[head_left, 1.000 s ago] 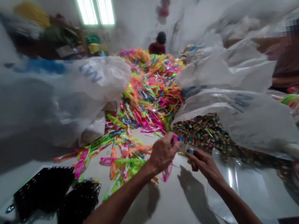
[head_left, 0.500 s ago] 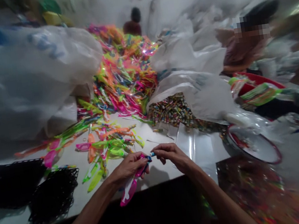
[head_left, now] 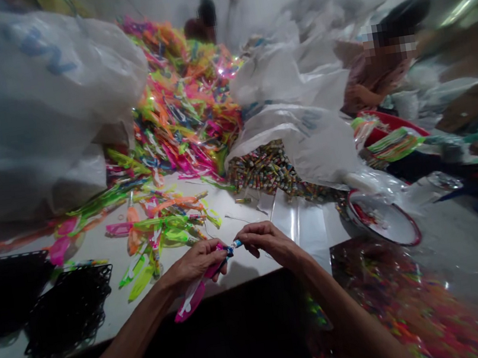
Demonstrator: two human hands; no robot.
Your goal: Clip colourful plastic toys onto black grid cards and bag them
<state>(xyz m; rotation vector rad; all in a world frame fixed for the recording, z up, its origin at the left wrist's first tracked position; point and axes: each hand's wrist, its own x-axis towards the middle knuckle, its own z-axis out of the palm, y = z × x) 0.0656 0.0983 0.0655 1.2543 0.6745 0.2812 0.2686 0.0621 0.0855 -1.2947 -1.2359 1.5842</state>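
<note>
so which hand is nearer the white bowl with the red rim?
Right. The right hand is just left of the white bowl, across a clear plastic sheet. The left hand, gripping a pink plastic piece, sits farther left.

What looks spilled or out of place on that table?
Small colourful pieces spill from an open white sack onto the table. Neon plastic strips lie scattered loose beside the main heap.

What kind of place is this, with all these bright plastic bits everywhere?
Probably a small hand-assembly workshop. A heap of neon plastic pieces covers the white table, big plastic sacks hold stock, and another person works nearby.
</note>
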